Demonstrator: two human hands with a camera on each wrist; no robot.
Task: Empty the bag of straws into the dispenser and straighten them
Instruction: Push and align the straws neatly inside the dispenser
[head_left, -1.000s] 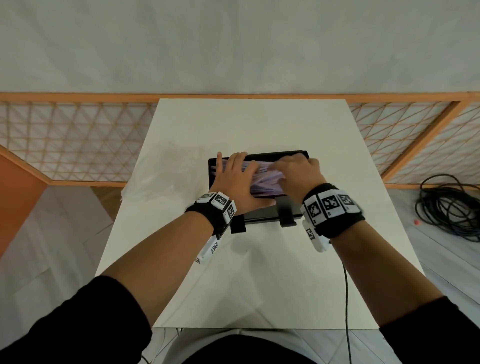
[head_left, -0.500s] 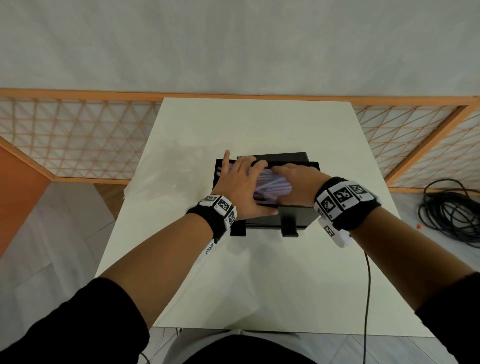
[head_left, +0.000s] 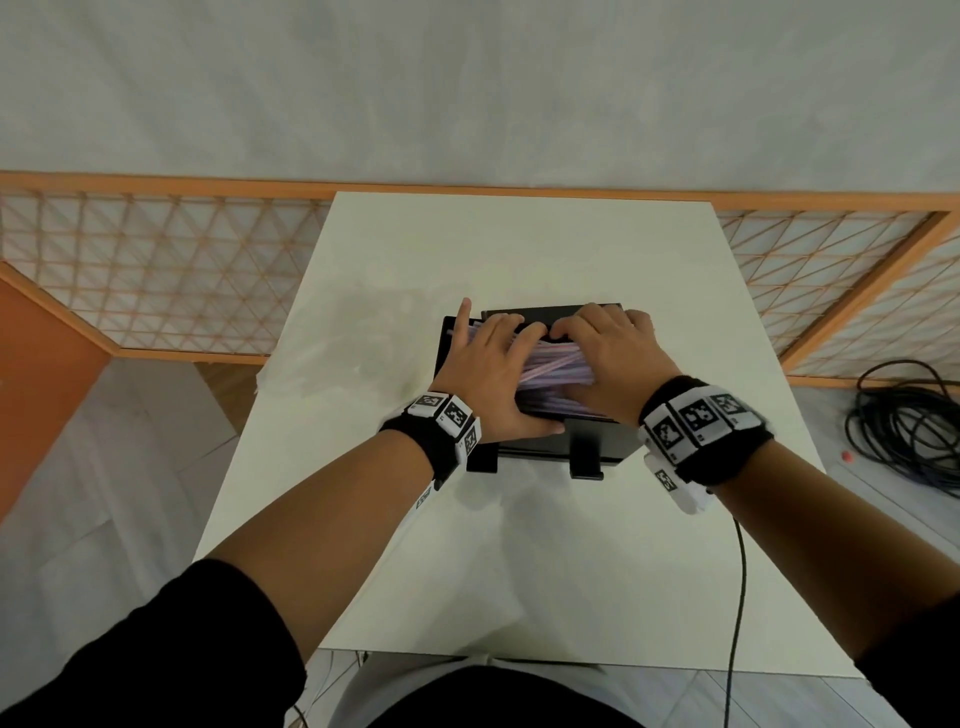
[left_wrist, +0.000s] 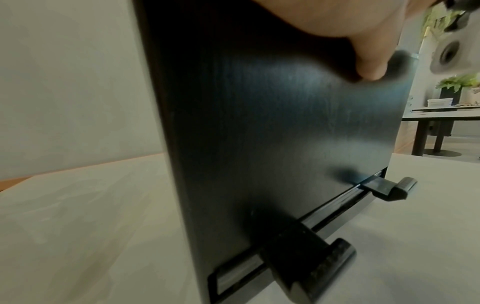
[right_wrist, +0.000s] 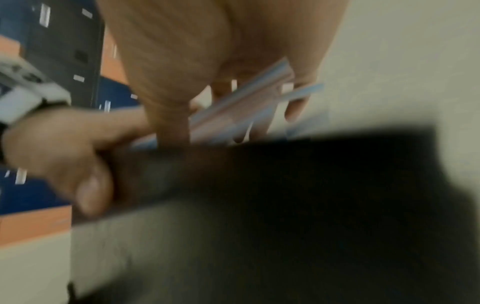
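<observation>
Setting: white table (head_left: 519, 545) by an orange lattice rail.
Progress: straws (head_left: 553, 366) already in the black dispenser (head_left: 597, 441); I see no bag; straightening unfinished.
Straws: pale lilac, lying crosswise, a few askew.
Left hand (head_left: 491, 374): fingers spread flat on straws, thumb on front wall.
Right hand (head_left: 605, 358): fingers bent, pressing the bundle.

Pale straws (head_left: 553, 364) in black dispenser (head_left: 597, 439)

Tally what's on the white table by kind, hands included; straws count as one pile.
Hands: 2, left hand and right hand
Black dispenser: 1
Straws pile: 1
Clear bag, crumpled: 1
Total: 5
</observation>
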